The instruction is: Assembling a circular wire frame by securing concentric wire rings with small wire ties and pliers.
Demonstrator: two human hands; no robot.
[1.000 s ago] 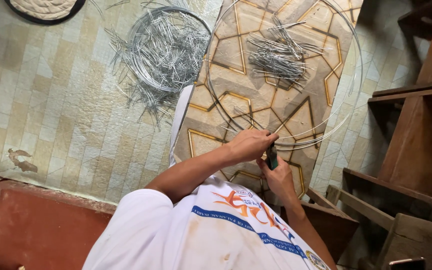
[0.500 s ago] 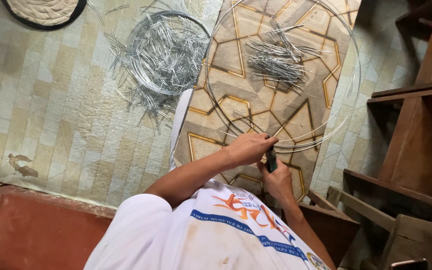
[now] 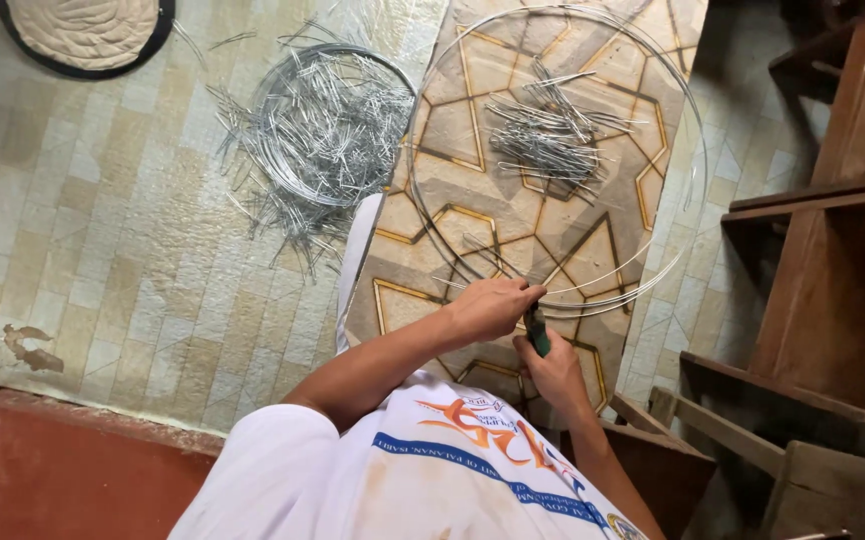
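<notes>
One view, from the head camera looking straight down: two heaps of short silvery wire pieces lie on the floor, the larger heap (image 3: 327, 135) spilling through and around a small wire coil (image 3: 292, 120) on pale tiled vinyl flooring (image 3: 102, 260), the smaller heap (image 3: 547, 130) resting inside a large wire hoop (image 3: 692, 190) on a board patterned with tan and gold stars (image 3: 452, 190). The hoop is thin, bright grey wire in several loops, wide enough to ring most of the board; its near edge passes under the hands. The left hand (image 3: 487, 310) is closed over the wire at that near edge, fingers curled tight. The right hand (image 3: 557, 375), just below and touching it, is wrapped around the dark green handle of pliers (image 3: 536, 335) whose tip meets the wire. A round woven mat (image 3: 82, 30) lies at the far left, red floor (image 3: 42, 480) nearest, and brown wooden furniture (image 3: 842, 280) stands to the right
</notes>
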